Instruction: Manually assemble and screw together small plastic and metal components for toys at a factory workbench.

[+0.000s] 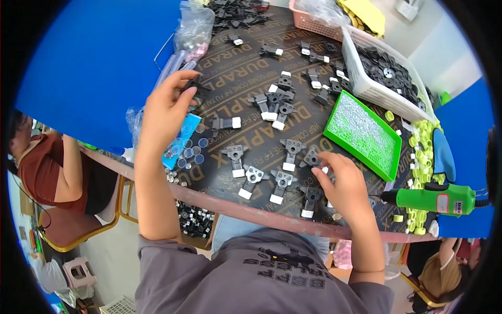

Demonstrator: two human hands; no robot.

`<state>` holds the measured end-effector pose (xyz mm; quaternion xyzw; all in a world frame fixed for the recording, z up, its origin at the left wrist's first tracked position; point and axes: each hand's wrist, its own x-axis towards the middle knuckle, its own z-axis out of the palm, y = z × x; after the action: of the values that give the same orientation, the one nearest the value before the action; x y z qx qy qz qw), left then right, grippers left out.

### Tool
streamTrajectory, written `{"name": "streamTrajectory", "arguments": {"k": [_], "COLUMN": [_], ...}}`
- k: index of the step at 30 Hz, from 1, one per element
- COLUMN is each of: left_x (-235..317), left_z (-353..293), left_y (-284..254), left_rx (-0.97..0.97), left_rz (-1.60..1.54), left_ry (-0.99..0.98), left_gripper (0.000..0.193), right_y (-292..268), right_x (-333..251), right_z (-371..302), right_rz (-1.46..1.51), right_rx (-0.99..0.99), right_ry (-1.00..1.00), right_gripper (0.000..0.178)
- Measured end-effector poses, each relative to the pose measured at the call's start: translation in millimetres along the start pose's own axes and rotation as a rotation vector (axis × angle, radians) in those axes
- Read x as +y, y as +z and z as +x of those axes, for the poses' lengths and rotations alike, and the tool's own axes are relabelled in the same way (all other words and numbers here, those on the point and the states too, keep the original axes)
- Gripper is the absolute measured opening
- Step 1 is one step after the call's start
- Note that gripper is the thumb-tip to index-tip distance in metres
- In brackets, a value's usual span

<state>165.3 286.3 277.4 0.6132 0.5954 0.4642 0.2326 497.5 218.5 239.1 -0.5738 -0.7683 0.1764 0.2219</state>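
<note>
Between the thumb and fingers of my left hand (166, 107) is a black plastic part (196, 83), held above the left side of the table. My right hand (342, 183) closes its fingertips on a black plastic part with a white end (312, 156) near the table's front. Left of it lie several similar black parts with white tips, among them one with a greyer top (254, 177) and another black part (292, 152). A small cluster of such parts (275, 102) rests in the middle. One more black part (226, 123) lies nearer my left hand.
A green tray (331, 132) of small metal pieces sits at right, before a white basket (361, 86) of black discs. A green electric screwdriver (434, 199) lies near yellow rings (417, 217). Clear round caps (192, 152) are at left; a heap of black parts (235, 13) stands far back.
</note>
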Motion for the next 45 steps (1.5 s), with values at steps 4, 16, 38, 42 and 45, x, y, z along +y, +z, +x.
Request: {"name": "streamTrajectory", "arguments": {"k": [4,16,38,42,45], "left_x": [-8,-80,-30,-23,-15], "left_z": [-6,75,31,33,30], "left_y": [-49,-99,145,137,117], "left_rx": [0.087,-0.268,-0.462,-0.431,-0.263], "left_rz": [-0.006,0.707,0.306,0.229,0.177], "left_ry": [-0.074,-0.191,0.146,0.181,0.203], "left_gripper": [0.019,0.034,0.086,0.081,0.079], "right_y": [-8,-20,-56,-57,-52], "right_x": [-21,-30,5,12,12], "right_z": [-1,-7,-42,-50,-53], "right_rz": [0.025,0.185,0.238,0.265,0.450], "right_rx": [-0.118,-0.372,-0.219,-0.183,-0.079], "right_ry": [-0.082,-0.031,-0.089,-0.063,-0.031], "right_gripper": [0.028,0.029,0.035,0.035,0.031]}}
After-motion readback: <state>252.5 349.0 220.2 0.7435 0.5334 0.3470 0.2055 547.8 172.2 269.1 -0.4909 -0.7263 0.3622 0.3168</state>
